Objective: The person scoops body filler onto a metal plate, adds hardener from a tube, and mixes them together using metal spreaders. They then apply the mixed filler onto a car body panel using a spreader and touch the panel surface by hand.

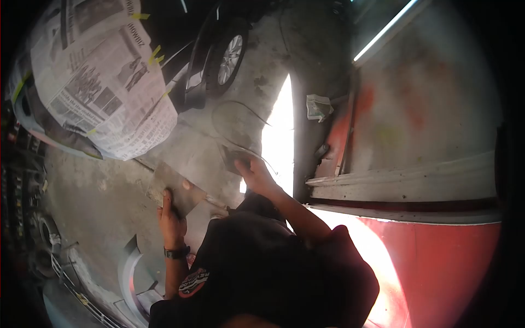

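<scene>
My left hand (171, 218), with a dark watch on its wrist, holds a flat greyish-brown sheet (174, 188) by its lower left edge, the thumb lying on top. A small pinkish blob (186, 185) shows on the sheet's right part. To the right of it, my right hand (255, 174) is closed round a small dark flat piece (232, 158), which it holds apart from the sheet. What exactly this piece is cannot be made out.
Newspaper (104, 76) fixed with yellow tape covers a part at the upper left. Beyond stands a vehicle wheel (231, 59). A thin cable (240, 104) loops over the floor. A paint-stained panel (415, 109) and a red surface (437, 262) are at the right.
</scene>
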